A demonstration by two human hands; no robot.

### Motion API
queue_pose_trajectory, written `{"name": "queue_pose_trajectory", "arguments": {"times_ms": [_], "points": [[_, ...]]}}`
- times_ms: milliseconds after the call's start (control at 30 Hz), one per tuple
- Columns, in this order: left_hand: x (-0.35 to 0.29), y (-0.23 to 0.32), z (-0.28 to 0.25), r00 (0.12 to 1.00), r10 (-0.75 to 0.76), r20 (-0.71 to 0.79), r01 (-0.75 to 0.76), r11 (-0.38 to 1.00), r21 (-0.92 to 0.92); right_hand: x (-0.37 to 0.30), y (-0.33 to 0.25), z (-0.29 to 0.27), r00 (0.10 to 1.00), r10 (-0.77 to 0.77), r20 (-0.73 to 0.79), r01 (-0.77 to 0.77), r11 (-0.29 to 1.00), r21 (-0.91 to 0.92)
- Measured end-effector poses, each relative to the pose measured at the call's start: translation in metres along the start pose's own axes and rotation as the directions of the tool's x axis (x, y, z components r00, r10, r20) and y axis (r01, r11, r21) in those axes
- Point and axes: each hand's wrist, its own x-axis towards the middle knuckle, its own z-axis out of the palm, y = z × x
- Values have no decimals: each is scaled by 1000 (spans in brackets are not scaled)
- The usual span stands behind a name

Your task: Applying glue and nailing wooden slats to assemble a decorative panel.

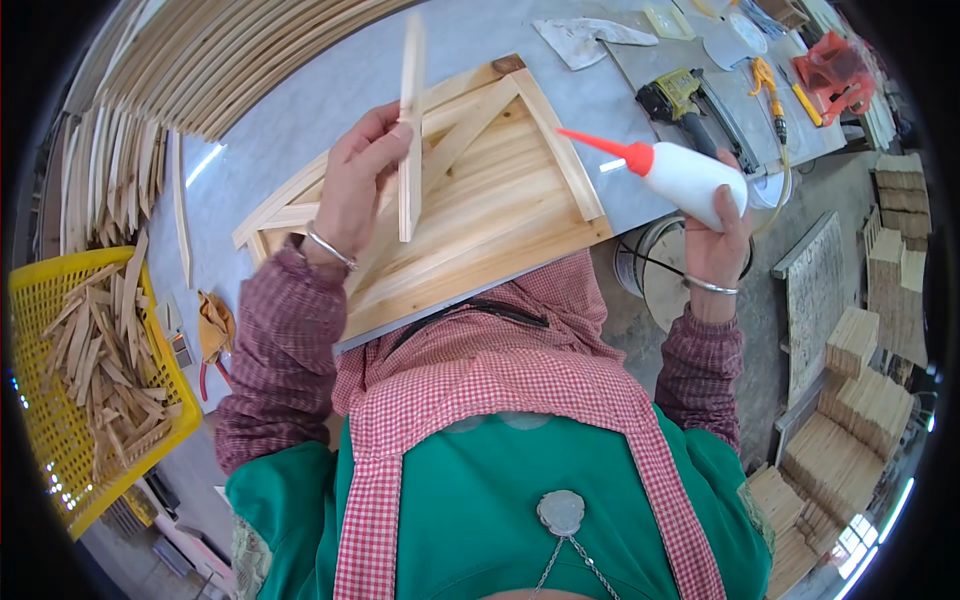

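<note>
My left hand (pixel 365 175) grips a narrow wooden strip (pixel 411 185), raised on end above a wooden panel (pixel 500 205). Framing strips run along the panel's edges, one of them set diagonally, and a dark knot marks its far corner. In my right hand (pixel 720 220) is a white squeeze glue bottle (pixel 695 182), tilted so that its red pointed nozzle (pixel 605 145) aims left toward the panel's right edge. The nozzle tip is apart from the wood. The panel lies on the grey table (pixel 270 125) close to my apron.
A nail gun (pixel 680 105), a white cloth (pixel 590 38) and a yellow air blow gun (pixel 768 85) lie on the right. Long strips (pixel 210 60) are stacked at the far left. A yellow basket (pixel 175 400) holds wood offcuts. Wooden blocks (pixel 850 400) pile up on the right.
</note>
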Motion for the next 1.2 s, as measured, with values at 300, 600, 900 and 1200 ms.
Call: {"name": "queue_pose_trajectory", "arguments": {"times_ms": [300, 600, 900, 1200], "points": [[-21, -16, 15, 966, -258, -26, 121, 536, -835, -24, 7, 65, 988, 22, 152, -10, 997, -76], [-27, -13, 23, 957, -280, -69, 72, 464, -883, -35, 0, 89, 966, 102, 239, -91, 994, -57], [-35, -18, 16, 961, -268, -65, 61, 435, -898, -28, -48, 96, 937, -199, 286, 250, 957, -151], [-37, -13, 18, 956, -281, -86, 48, 439, -897, -34, -37, 101, 927, -242, 287, 334, 879, -340]]}}
